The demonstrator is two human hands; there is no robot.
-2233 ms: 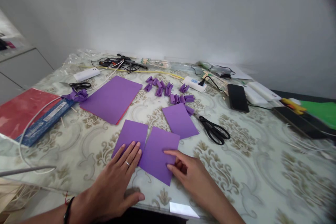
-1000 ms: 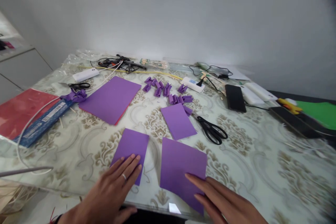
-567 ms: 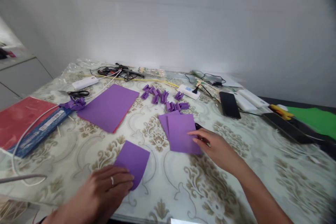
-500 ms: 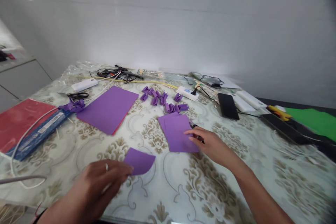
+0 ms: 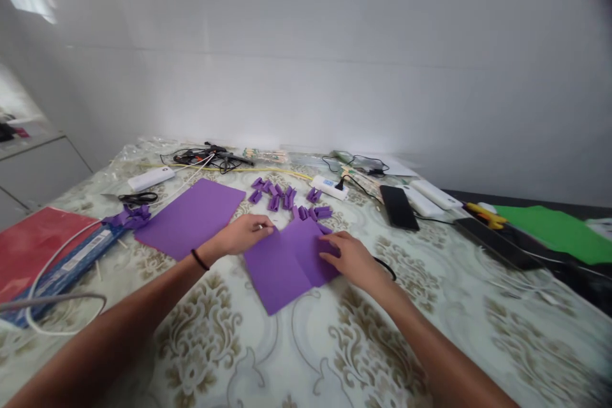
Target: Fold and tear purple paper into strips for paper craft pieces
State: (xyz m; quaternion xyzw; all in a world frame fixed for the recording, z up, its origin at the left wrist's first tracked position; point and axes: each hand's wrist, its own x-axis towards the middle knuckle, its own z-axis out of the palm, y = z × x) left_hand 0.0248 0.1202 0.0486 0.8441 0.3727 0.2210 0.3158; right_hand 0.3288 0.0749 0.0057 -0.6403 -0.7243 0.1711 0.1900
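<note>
My left hand (image 5: 246, 234) pinches the far corner of a purple paper sheet (image 5: 275, 277), which lies slanted over another purple sheet (image 5: 308, 252). A dark band circles the left wrist. My right hand (image 5: 351, 258) rests its fingertips on the right part of the lower sheet, thumb and fingers apart. A black loop (image 5: 386, 268) shows beside the right wrist; the rest of it is hidden by the hand. Just beyond the sheets sit several small folded purple paper pieces (image 5: 287, 197). A larger purple sheet (image 5: 196, 213) lies to the left, partly behind my left forearm.
Black-handled scissors (image 5: 138, 197) and crumpled purple scraps (image 5: 129, 217) lie at left, near a red pack (image 5: 38, 248). A power strip (image 5: 329, 187), a black phone (image 5: 399, 207), yellow-handled scissors (image 5: 485, 215) and green paper (image 5: 549, 229) are farther right. Cables tangle along the back.
My left hand has moved away from me and to the right, and no longer holds the small purple piece near the front. The top sheet has swung left and tilted. The view has shifted.
</note>
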